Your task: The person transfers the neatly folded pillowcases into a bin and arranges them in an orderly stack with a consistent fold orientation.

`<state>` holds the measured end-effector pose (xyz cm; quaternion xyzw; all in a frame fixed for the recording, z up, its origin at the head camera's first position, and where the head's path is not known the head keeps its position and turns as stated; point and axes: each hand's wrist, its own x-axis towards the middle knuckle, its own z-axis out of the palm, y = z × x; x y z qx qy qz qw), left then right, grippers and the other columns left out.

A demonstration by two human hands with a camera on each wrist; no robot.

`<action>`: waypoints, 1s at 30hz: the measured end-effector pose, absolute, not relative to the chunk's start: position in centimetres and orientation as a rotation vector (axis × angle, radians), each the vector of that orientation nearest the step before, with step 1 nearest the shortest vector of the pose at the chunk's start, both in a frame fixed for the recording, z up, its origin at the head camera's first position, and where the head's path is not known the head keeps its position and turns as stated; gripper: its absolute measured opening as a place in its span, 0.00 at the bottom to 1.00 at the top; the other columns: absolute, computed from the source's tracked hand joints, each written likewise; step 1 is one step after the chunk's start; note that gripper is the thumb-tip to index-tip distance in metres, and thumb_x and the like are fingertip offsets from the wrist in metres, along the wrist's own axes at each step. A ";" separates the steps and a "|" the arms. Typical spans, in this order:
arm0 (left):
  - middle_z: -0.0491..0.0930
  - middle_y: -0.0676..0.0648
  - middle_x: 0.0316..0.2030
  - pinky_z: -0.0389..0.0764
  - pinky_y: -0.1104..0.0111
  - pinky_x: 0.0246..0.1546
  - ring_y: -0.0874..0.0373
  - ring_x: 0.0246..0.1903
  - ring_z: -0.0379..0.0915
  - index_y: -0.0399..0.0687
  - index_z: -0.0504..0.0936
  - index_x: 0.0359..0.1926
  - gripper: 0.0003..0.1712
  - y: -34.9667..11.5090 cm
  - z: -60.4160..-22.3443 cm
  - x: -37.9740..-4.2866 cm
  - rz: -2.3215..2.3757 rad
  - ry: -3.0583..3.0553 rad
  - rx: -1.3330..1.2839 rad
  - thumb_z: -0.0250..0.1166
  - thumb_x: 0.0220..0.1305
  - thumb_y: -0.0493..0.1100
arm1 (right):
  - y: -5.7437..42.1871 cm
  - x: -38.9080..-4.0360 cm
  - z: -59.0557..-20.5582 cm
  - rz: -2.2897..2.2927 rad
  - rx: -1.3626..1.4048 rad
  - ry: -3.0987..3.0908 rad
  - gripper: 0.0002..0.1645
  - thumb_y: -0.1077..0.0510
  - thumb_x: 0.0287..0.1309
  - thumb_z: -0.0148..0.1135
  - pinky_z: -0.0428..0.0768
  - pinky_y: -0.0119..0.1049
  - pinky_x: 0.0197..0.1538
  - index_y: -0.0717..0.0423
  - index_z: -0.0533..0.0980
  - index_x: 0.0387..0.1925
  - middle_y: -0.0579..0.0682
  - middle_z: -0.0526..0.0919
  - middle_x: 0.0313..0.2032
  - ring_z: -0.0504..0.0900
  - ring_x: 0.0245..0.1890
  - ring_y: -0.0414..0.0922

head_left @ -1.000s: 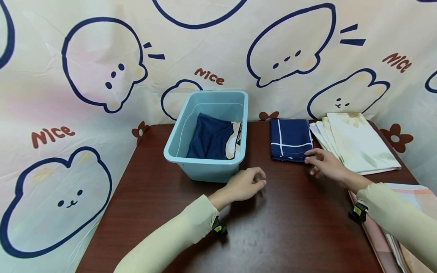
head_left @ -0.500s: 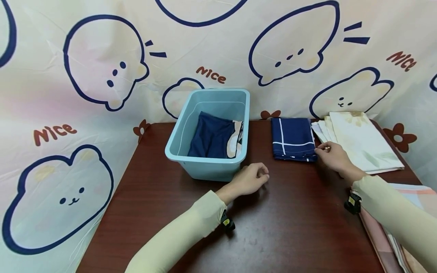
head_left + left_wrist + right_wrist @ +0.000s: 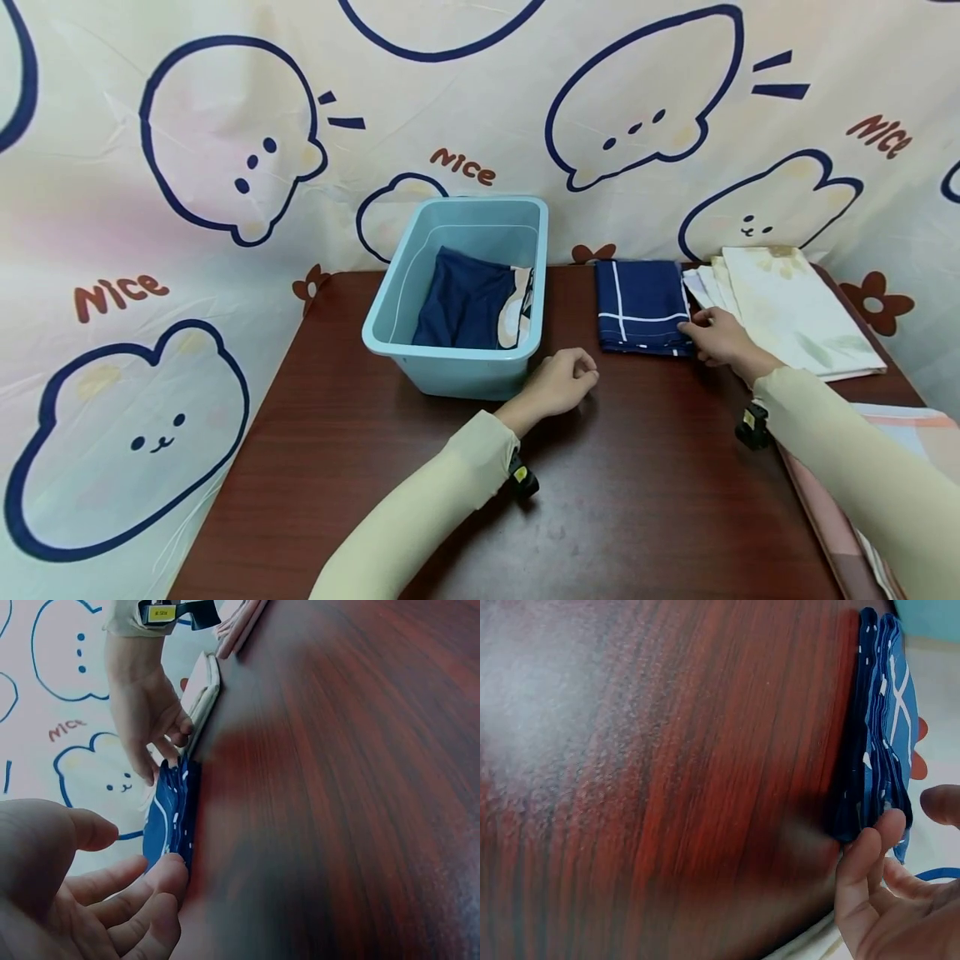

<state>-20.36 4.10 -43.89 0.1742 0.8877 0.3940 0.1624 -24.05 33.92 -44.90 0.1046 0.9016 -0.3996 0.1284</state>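
Note:
A navy cloth with white lines (image 3: 643, 304) lies folded in layers on the table. My right hand (image 3: 722, 337) is at its near right corner. In the right wrist view, the fingertips (image 3: 877, 832) meet the layered edge, while the thumb (image 3: 941, 804) stays apart from the cloth. My left hand (image 3: 558, 382) is held over the table beside the blue bin, holding nothing, its fingers loosely bent. The left wrist view has its thumb and fingers (image 3: 154, 900) spread apart, with the navy cloth (image 3: 172, 814) beyond them.
The light blue plastic bin (image 3: 382, 321) contains a dark navy cloth (image 3: 465, 300) with a patterned edge. Pale folded fabric (image 3: 806, 312) lies to the right, and pink striped fabric (image 3: 821, 508) near the right table edge. A printed curtain (image 3: 480, 100) hangs behind the table (image 3: 645, 492).
My right hand reached the corner of the navy cloth and shifted slightly left along its edge. My left hand moved a little right and away from me, towards the cloth.

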 end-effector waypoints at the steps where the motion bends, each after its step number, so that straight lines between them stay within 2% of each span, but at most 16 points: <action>1: 0.83 0.52 0.32 0.73 0.73 0.29 0.63 0.26 0.75 0.49 0.82 0.45 0.08 4.2 -44.0 -20.5 1.131 2.531 0.483 0.59 0.72 0.45 | 33.9 -24.1 -44.9 -1.161 0.300 2.621 0.39 0.45 0.73 0.49 0.84 0.38 0.30 0.75 0.57 0.66 0.65 0.74 0.42 0.79 0.23 0.41; 5: 0.82 0.53 0.29 0.73 0.73 0.28 0.64 0.23 0.75 0.49 0.82 0.43 0.07 4.5 -44.3 -20.8 1.166 2.528 0.428 0.60 0.71 0.44 | 33.7 -24.5 -44.9 -1.114 0.293 2.652 0.38 0.46 0.71 0.52 0.83 0.38 0.27 0.76 0.58 0.64 0.58 0.75 0.31 0.77 0.21 0.41; 7: 0.83 0.52 0.29 0.73 0.74 0.28 0.64 0.22 0.75 0.48 0.82 0.43 0.07 4.6 -44.5 -21.0 1.195 2.520 0.408 0.60 0.71 0.44 | 33.6 -24.6 -44.9 -1.074 0.296 2.677 0.39 0.47 0.70 0.54 0.81 0.38 0.27 0.77 0.59 0.63 0.59 0.75 0.32 0.76 0.21 0.42; 11: 0.86 0.45 0.32 0.73 0.73 0.25 0.57 0.23 0.81 0.46 0.82 0.43 0.07 4.5 -44.7 -21.2 1.260 2.470 0.381 0.60 0.71 0.42 | 33.5 -24.8 -45.0 -0.994 0.301 2.710 0.41 0.48 0.67 0.58 0.76 0.37 0.31 0.79 0.60 0.64 0.73 0.72 0.50 0.77 0.34 0.53; 13: 0.87 0.42 0.34 0.73 0.74 0.24 0.51 0.25 0.83 0.44 0.82 0.43 0.07 4.5 -44.9 -21.2 1.293 2.436 0.371 0.60 0.72 0.41 | 33.5 -24.8 -45.1 -0.984 0.303 2.714 0.42 0.49 0.65 0.61 0.74 0.36 0.32 0.80 0.60 0.64 0.76 0.68 0.57 0.74 0.39 0.55; 15: 0.87 0.40 0.35 0.73 0.74 0.22 0.46 0.27 0.84 0.43 0.81 0.43 0.06 4.4 -44.9 -21.3 1.319 2.406 0.372 0.59 0.73 0.40 | 33.6 -24.8 -45.3 -1.037 0.331 2.680 0.41 0.52 0.64 0.62 0.72 0.35 0.28 0.80 0.61 0.64 0.71 0.75 0.47 0.73 0.32 0.51; 17: 0.87 0.39 0.36 0.72 0.74 0.22 0.43 0.29 0.84 0.42 0.81 0.43 0.06 4.3 -45.0 -21.3 1.338 2.389 0.372 0.59 0.73 0.39 | 33.8 -24.8 -45.4 -1.110 0.354 2.628 0.40 0.55 0.63 0.63 0.69 0.33 0.24 0.80 0.61 0.64 0.58 0.78 0.30 0.69 0.21 0.43; 20: 0.87 0.38 0.36 0.72 0.75 0.21 0.43 0.29 0.84 0.42 0.81 0.43 0.06 4.3 -45.0 -21.3 1.347 2.383 0.371 0.59 0.73 0.39 | 33.9 -24.8 -45.4 -1.228 0.376 2.526 0.37 0.58 0.63 0.63 0.66 0.31 0.20 0.79 0.62 0.64 0.39 0.68 0.16 0.59 0.11 0.34; 21: 0.87 0.38 0.37 0.72 0.75 0.21 0.42 0.29 0.84 0.42 0.81 0.43 0.06 4.3 -45.0 -21.3 1.348 2.381 0.370 0.59 0.73 0.39 | 33.8 -24.8 -45.3 -1.251 0.371 2.502 0.34 0.59 0.63 0.63 0.66 0.31 0.20 0.79 0.64 0.62 0.37 0.67 0.15 0.58 0.11 0.33; 23: 0.87 0.38 0.37 0.72 0.75 0.21 0.42 0.30 0.84 0.42 0.81 0.43 0.06 4.4 -45.0 -21.3 1.346 2.382 0.368 0.59 0.73 0.39 | 33.8 -24.8 -45.2 -1.280 0.353 2.464 0.23 0.60 0.63 0.62 0.66 0.30 0.20 0.76 0.68 0.49 0.35 0.65 0.14 0.59 0.11 0.32; 25: 0.87 0.38 0.38 0.72 0.75 0.22 0.42 0.30 0.85 0.42 0.81 0.44 0.06 4.5 -45.0 -21.3 1.339 2.383 0.375 0.59 0.73 0.40 | 33.8 -24.7 -45.1 -1.297 0.330 2.430 0.12 0.60 0.64 0.61 0.65 0.30 0.20 0.66 0.69 0.33 0.36 0.63 0.14 0.59 0.11 0.33; 26: 0.87 0.38 0.38 0.72 0.75 0.22 0.42 0.30 0.85 0.42 0.81 0.44 0.06 4.5 -45.0 -21.3 1.336 2.384 0.380 0.59 0.73 0.40 | 33.8 -24.6 -45.0 -1.299 0.318 2.414 0.13 0.60 0.65 0.60 0.65 0.30 0.20 0.59 0.67 0.27 0.36 0.62 0.14 0.59 0.12 0.33; 28: 0.87 0.38 0.38 0.72 0.76 0.22 0.42 0.30 0.85 0.43 0.81 0.44 0.07 4.6 -44.9 -21.3 1.328 2.387 0.388 0.59 0.73 0.40 | 34.0 -24.5 -45.0 -1.295 0.291 2.390 0.19 0.61 0.67 0.58 0.65 0.30 0.20 0.50 0.61 0.22 0.37 0.61 0.14 0.60 0.12 0.33; 30: 0.88 0.39 0.37 0.72 0.76 0.23 0.43 0.30 0.85 0.44 0.81 0.44 0.07 4.7 -44.9 -21.2 1.319 2.390 0.393 0.59 0.73 0.41 | 34.1 -24.3 -44.9 -1.282 0.269 2.384 0.19 0.61 0.68 0.57 0.65 0.30 0.20 0.50 0.62 0.22 0.37 0.62 0.14 0.60 0.13 0.34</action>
